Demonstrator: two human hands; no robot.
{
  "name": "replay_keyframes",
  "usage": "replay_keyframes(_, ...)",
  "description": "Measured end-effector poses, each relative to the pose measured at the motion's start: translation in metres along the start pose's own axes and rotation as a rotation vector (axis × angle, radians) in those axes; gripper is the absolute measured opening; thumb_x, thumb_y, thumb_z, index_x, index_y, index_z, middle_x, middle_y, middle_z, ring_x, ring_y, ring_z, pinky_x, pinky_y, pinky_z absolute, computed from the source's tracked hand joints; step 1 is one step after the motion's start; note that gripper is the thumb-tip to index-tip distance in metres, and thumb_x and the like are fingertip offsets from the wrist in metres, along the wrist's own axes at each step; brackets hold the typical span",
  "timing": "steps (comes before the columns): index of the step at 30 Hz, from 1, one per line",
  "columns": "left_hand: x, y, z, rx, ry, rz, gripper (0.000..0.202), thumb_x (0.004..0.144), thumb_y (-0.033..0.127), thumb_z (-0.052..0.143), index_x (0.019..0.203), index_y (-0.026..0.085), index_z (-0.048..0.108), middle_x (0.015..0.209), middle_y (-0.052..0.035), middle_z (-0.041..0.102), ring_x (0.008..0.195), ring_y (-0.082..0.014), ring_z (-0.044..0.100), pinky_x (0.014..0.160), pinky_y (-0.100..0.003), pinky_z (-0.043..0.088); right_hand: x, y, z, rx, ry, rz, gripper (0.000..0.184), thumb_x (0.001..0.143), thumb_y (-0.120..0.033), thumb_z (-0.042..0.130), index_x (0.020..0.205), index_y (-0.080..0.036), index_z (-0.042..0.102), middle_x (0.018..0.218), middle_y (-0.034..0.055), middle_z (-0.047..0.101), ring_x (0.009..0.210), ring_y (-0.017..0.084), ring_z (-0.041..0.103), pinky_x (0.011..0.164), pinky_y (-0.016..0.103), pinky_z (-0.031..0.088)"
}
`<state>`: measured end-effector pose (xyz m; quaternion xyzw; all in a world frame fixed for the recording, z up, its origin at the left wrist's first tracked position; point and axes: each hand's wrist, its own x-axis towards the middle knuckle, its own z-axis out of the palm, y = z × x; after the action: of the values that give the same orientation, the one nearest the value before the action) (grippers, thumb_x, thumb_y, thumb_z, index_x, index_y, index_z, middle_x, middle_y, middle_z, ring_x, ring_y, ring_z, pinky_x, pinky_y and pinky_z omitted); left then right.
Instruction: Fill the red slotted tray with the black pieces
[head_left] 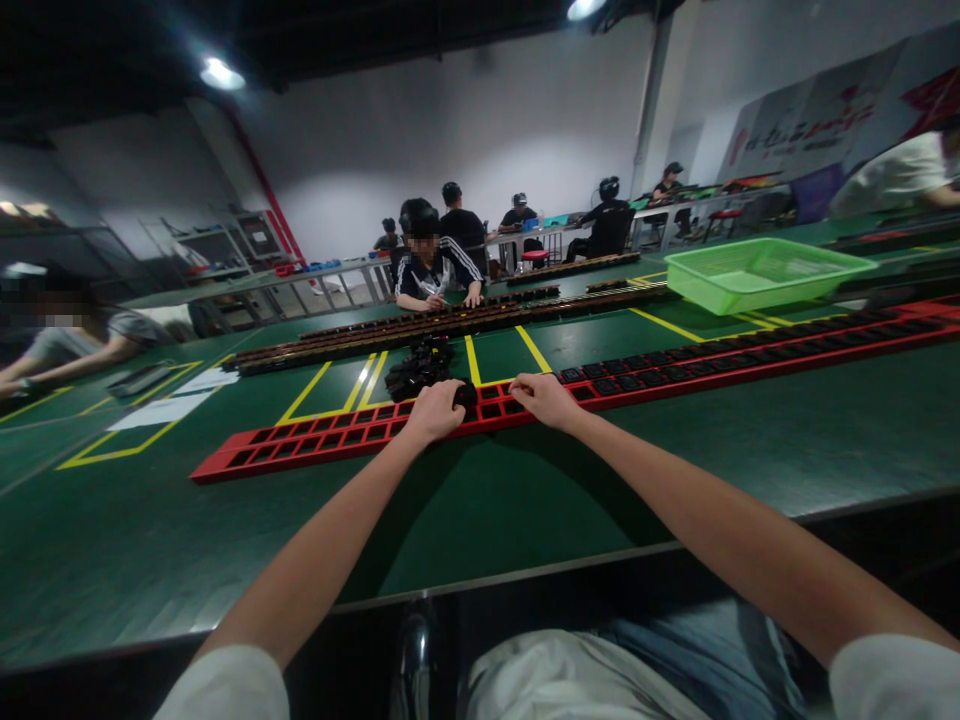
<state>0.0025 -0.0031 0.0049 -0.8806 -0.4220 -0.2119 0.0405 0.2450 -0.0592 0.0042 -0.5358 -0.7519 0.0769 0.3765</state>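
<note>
A long red rack (300,440) with two rows of square openings lies slantwise across the green table. Its right part is filled with small black square parts (628,382), while the left openings show bare. My left hand (435,412) is closed around a black part (466,394) at the middle of the rack. Just to the right, my right hand (549,402) rests at the rack with its fingers curled together; whatever they pinch is too small to make out. Behind my left hand sits a loose pile of black parts (418,368).
A light green plastic basket (765,275) stands at the back right. Long dark brown strips (360,332) run along the far side, where a co-worker (439,265) sits. Papers (169,405) and yellow tape lines mark the table's left. More people work around.
</note>
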Motion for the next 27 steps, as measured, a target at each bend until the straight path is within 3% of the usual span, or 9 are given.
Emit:
replay_keyframes(6, 0.0005, 0.0001, 0.0025, 0.027, 0.003, -0.024, 0.031, 0.085, 0.023, 0.054, 0.113, 0.016, 0.065, 0.110, -0.0125, 0.070, 0.105, -0.0301, 0.064, 0.092, -0.042, 0.049, 0.0004, -0.0005, -0.0004, -0.009, -0.014, -0.008, 0.018, 0.090, -0.018, 0.053, 0.084, -0.015, 0.070, 0.075, 0.0035, 0.068, 0.065, 0.014, 0.055, 0.062, 0.024, 0.037)
replay_keyframes(10, -0.0008, 0.0006, 0.0026, 0.031, 0.047, -0.014, 0.037, 0.087, 0.026, 0.054, 0.122, 0.016, 0.061, 0.114, -0.0135, 0.066, 0.106, -0.0300, 0.061, 0.092, -0.044, 0.049, 0.0004, -0.0005, -0.0005, -0.014, -0.013, -0.011, 0.018, 0.090, -0.018, 0.054, 0.084, -0.016, 0.070, 0.076, 0.0035, 0.069, 0.066, 0.014, 0.056, 0.063, 0.024, 0.037)
replay_keyframes(14, -0.0018, 0.0002, 0.0014, -0.047, 0.096, 0.121, 0.053, 0.082, 0.017, 0.055, 0.135, 0.018, 0.052, 0.131, -0.0122, 0.057, 0.118, -0.0280, 0.055, 0.103, -0.045, 0.047, 0.0006, 0.0006, 0.0003, -0.010, -0.011, -0.016, 0.017, 0.090, -0.018, 0.054, 0.085, -0.016, 0.071, 0.079, 0.0044, 0.070, 0.069, 0.015, 0.058, 0.065, 0.024, 0.039)
replay_keyframes(18, -0.0009, -0.0015, 0.0032, -0.157, 0.045, 0.266, 0.060, 0.081, 0.007, 0.048, 0.141, 0.018, 0.046, 0.141, -0.0091, 0.053, 0.133, -0.0226, 0.046, 0.116, -0.041, 0.037, 0.0004, 0.0001, -0.0003, -0.006, -0.013, -0.010, 0.016, 0.087, -0.016, 0.056, 0.084, -0.015, 0.071, 0.075, 0.0037, 0.069, 0.065, 0.014, 0.056, 0.062, 0.024, 0.037)
replay_keyframes(27, 0.0007, -0.0019, 0.0058, -0.137, 0.068, 0.191, 0.044, 0.088, 0.015, 0.050, 0.132, 0.018, 0.054, 0.126, -0.0105, 0.057, 0.121, -0.0240, 0.053, 0.108, -0.042, 0.044, 0.0007, 0.0000, -0.0008, -0.012, -0.020, -0.011, 0.015, 0.087, -0.017, 0.056, 0.085, -0.015, 0.072, 0.071, 0.0020, 0.067, 0.062, 0.013, 0.054, 0.059, 0.023, 0.035)
